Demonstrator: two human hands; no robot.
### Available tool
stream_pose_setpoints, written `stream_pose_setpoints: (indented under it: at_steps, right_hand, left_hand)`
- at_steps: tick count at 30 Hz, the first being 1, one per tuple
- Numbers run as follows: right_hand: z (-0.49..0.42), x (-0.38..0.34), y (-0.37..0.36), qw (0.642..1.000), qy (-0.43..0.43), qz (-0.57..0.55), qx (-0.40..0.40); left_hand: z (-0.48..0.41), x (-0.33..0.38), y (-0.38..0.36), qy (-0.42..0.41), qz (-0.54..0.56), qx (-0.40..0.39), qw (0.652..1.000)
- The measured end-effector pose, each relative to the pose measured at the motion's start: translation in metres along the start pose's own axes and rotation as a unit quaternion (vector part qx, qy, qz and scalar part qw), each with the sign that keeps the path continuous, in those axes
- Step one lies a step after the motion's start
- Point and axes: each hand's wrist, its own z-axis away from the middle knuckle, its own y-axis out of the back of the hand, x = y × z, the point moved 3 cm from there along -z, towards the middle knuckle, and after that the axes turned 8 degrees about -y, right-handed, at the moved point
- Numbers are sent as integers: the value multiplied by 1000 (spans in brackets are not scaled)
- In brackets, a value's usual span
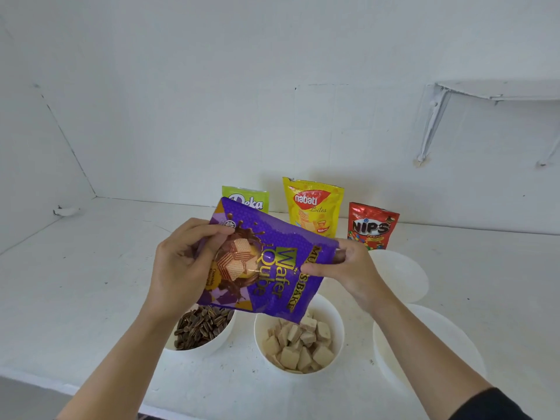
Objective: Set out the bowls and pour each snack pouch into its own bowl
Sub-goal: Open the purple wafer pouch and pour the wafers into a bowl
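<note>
Two of the four bowls are filled: seeds [203,325] in the bowl [221,338] at lower left of centre, wafers [300,344] in the middle bowl [336,319]. Both my hands are on the purple pouch [272,268], which hangs in the air at mid-frame, turned on its side. Its lower right corner sits just above the wafer pile. My left hand [178,262] grips the pouch's bottom end, fingers curled round it. My right hand [342,268] pinches the top end between thumb and fingers, at the corner nearest the red pouch [372,225].

I judge this to be the tail of the wafer pour, though I cannot tell whether any pieces are left inside.

To do it well, I should raise my left hand so the bottom end stands higher than the mouth. My right hand should hold the mouth open over the middle of its bowl, low enough that pieces drop without bouncing. A light squeeze and shake from the bottom end should free any stragglers. The seed bowl sits just beside, so the mouth must not drift toward lower left.

Two empty bowls wait on the surface [91,283] at the right, one [403,277] behind the other [424,344]. The green pouch [245,198], yellow pouch [312,204] and red pouch stand against the wall, apparently unpoured.
</note>
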Motion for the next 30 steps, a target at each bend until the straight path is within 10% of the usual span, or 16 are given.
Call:
stream_pose_setpoints:
  at_steps: [5,15,30]
  right_hand:
    - [14,20,-18,978,-53,-202,3]
    - [27,40,-47,960,-93,-263,-3]
    - [3,18,-34,923,-103,-352,116]
  left_hand:
    - [11,-5,-9,30,11,38,999]
    - [44,-30,-19,129,13,76,989]
    - [69,-30,-22,297,162,-188,922]
